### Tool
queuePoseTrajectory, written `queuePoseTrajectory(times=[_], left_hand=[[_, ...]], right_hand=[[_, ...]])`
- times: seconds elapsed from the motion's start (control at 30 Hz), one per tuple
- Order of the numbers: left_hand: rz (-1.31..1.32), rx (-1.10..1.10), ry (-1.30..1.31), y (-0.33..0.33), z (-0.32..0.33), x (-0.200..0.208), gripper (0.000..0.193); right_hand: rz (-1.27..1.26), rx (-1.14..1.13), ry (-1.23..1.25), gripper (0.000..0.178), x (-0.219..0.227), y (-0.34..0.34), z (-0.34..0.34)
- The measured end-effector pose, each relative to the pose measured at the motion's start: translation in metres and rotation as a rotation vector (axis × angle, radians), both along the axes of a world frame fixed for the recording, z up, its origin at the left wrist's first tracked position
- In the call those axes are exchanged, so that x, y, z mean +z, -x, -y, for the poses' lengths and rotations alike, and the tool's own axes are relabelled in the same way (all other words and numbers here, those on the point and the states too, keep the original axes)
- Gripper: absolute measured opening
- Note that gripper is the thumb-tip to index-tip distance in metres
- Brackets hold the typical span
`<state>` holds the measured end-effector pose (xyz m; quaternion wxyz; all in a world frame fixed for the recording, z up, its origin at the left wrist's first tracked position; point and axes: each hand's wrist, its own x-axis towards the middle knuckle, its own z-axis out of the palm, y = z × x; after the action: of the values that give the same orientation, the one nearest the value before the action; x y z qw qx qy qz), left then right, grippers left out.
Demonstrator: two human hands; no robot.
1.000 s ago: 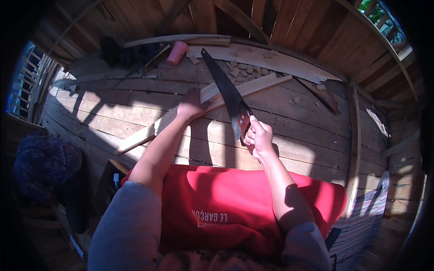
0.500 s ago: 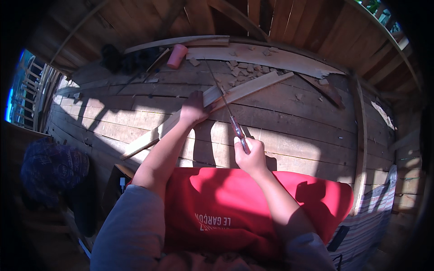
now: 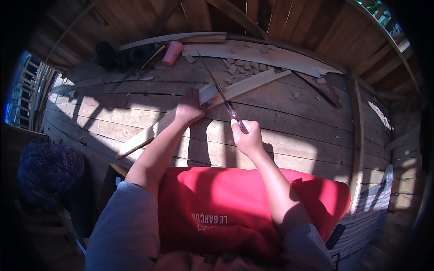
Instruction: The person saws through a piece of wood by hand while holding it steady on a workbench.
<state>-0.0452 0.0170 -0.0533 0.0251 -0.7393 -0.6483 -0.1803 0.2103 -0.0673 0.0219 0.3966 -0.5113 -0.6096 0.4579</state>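
My right hand [image 3: 247, 137] is closed round the handle of a handsaw [image 3: 218, 86]. The saw's thin blade points away from me and crosses a pale wooden plank [image 3: 157, 126] that runs slantwise over the floor. Left of the blade, my left hand [image 3: 190, 109] grips the plank and bears down on it, its fingers partly in shadow. Another pale board [image 3: 260, 83] lies against the plank on the right side of the blade. The cutting edge where it meets the wood is too small to make out.
Small wood offcuts [image 3: 242, 67] lie scattered beyond the boards. A pink cup [image 3: 172, 53] lies tilted near a long flat board [image 3: 262, 55] by the far wall. Red cloth [image 3: 203, 194] covers my lap. At left is a dark patterned cap [image 3: 52, 167]; a striped cloth [image 3: 368, 217] lies right.
My right hand has pushed the saw forward, so its handle is closer to the plank and the blade reaches farther beyond it. My left hand stays on the plank. The view has shifted slightly.
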Motion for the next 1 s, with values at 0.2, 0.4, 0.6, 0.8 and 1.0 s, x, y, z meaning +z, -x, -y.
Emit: queuePoseTrajectory(times=[0.2, 0.4, 0.6, 0.8, 1.0], left_hand=[[-0.091, 0.046, -0.009, 0.019, 0.004, -0.007, 0.060], [-0.120, 0.006, 0.012, 0.000, -0.013, -0.006, 0.059], [-0.167, 0.050, 0.028, 0.024, 0.001, -0.004, 0.059], [-0.160, 0.003, -0.002, 0.005, -0.015, -0.012, 0.060], [-0.093, 0.036, -0.004, 0.021, 0.003, -0.006, 0.062]], right_hand=[[-0.022, 0.008, 0.102, 0.042, 0.005, -0.012, 0.047], [-0.013, 0.009, -0.020, 0.044, -0.003, 0.000, -0.005], [-0.014, 0.046, 0.054, 0.040, 0.011, -0.020, 0.062], [0.012, -0.005, -0.015, 0.040, -0.003, 0.008, 0.005], [-0.040, 0.065, 0.084, 0.040, 0.020, -0.031, 0.067]])
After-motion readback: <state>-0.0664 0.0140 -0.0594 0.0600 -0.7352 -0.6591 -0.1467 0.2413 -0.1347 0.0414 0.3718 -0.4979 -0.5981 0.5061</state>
